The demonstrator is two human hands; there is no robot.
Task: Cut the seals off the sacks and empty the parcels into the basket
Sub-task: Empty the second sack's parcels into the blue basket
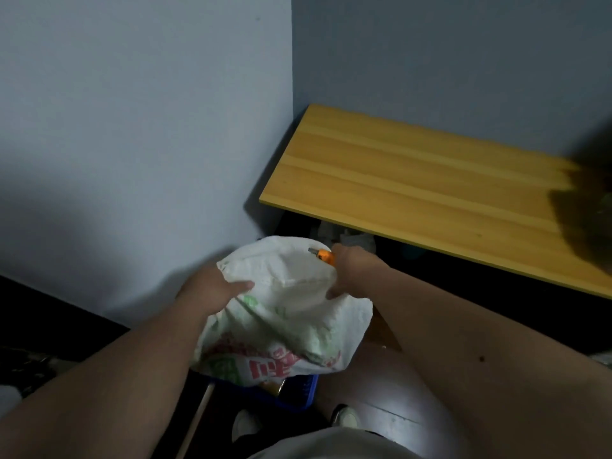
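Note:
A white woven sack [291, 313] with red and green print hangs upended between my hands, its printed end low over a blue basket [298, 392]. My left hand [215, 289] grips the sack's upper left part. My right hand [347, 273] grips the upper right part and also holds an orange utility knife [323, 255], whose tip points left over the sack. Most of the basket is hidden by the sack; something yellowish shows inside it.
A wooden tabletop [430, 187] stands to the right against grey walls, with dim clutter beneath it. A wooden stick [198, 422] leans by the basket. My shoes [344, 417] stand on the dark floor below. A dark blurred shape sits at the right edge.

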